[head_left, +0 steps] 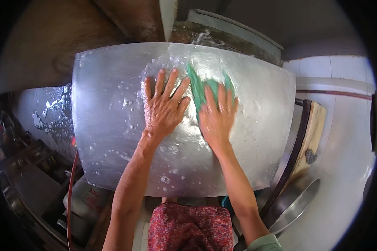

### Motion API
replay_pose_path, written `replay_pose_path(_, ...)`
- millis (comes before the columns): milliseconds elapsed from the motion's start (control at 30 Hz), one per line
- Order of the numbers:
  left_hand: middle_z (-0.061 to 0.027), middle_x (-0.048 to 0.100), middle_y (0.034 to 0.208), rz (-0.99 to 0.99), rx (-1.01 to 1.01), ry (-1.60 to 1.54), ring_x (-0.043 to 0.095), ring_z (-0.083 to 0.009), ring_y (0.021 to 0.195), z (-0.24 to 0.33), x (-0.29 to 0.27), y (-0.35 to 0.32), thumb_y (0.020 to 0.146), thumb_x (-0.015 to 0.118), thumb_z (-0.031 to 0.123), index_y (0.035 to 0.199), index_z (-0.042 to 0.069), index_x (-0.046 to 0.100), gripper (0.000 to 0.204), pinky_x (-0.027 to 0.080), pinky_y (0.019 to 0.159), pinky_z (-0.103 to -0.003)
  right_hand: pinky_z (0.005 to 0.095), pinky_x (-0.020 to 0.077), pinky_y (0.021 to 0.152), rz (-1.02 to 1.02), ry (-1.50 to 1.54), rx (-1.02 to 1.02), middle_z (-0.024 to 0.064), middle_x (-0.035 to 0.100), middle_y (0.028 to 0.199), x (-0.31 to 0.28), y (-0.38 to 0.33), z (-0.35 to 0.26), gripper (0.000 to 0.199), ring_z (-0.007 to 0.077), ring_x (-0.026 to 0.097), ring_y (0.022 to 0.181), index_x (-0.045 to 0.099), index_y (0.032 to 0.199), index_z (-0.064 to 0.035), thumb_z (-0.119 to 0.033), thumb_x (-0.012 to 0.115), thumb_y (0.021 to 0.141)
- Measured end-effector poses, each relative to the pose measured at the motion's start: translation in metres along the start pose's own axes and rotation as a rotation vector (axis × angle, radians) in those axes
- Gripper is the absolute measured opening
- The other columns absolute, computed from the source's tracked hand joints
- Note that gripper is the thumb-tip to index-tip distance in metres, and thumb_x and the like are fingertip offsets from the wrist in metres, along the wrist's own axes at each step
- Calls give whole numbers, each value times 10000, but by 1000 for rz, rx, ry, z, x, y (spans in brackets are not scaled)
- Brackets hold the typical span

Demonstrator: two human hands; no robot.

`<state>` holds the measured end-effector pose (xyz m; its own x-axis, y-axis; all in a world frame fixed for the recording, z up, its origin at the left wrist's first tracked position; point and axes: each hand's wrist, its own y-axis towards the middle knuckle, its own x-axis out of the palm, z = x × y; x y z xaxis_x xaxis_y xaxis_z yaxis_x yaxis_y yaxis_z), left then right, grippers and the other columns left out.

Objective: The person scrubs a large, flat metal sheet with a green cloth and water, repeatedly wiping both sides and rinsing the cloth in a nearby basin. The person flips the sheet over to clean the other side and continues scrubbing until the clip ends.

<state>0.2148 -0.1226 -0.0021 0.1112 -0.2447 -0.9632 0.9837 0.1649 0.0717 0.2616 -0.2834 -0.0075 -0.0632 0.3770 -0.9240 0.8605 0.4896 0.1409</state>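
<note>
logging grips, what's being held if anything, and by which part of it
The right hand covers the near part of the green cloth; whether it grips or only presses cannot be told. The left hand holds nothing.

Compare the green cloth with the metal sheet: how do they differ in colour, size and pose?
Colour: the cloth is green, while the sheet is silvery grey.
Size: the cloth is small; the sheet is far larger, reaching beyond it on every side.
Pose: the cloth is bunched on top, whereas the sheet spreads out broadly beneath it.
Shared: both are partly covered by the person's right grip.
</note>
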Motion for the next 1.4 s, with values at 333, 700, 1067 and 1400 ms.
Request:
replay_pose_path(333, -232, 406, 1366, 221, -647, 276, 417, -411, 1225, -174, -52, -124, 863, 512, 564, 1436, 189, 341, 706, 299, 1002, -534, 571, 183, 1064, 87, -226, 92, 249, 265, 1459, -36, -3, 132, 514, 450, 249, 1320, 427, 1388, -170, -367, 390, 915)
replay_pose_path(700, -220, 634, 866, 280, -1042, -123, 595, -431, 863, -189, -64, -129, 918, 401, 552, 1052, 105, 571, 497, 450, 736, -481, 523, 255, 1048, 135, -5, -346, 196, 503, 1251, 125, 162, -207, 479, 358, 417, 1206, 508, 1264, -37, -331, 470, 887)
replay_pose_path(1067, -195, 573, 910, 219, -917, -64, 564, -413, 863, -186, -57, -170, 950, 421, 397, 954, 52, 516, 357, 442, 696, -498, 563, 159, 1106, -202, 176, -388, 190, 304, 1453, 100, -47, -254, 552, 374, 279, 1339, 427, 1342, -12, -252, 517, 854)
replay_pose_path(1400, -165, 489, 587, 225, -1125, -229, 521, -366, 543, -151, -66, -291, 882, 591, 417, 722, 48, 461, 423, 402, 509, -423, 538, 178, 1078, 27, -163, -249, 200, 309, 1457, -6, -41, 55, 499, 377, 302, 1339, 379, 1383, -70, -298, 408, 940)
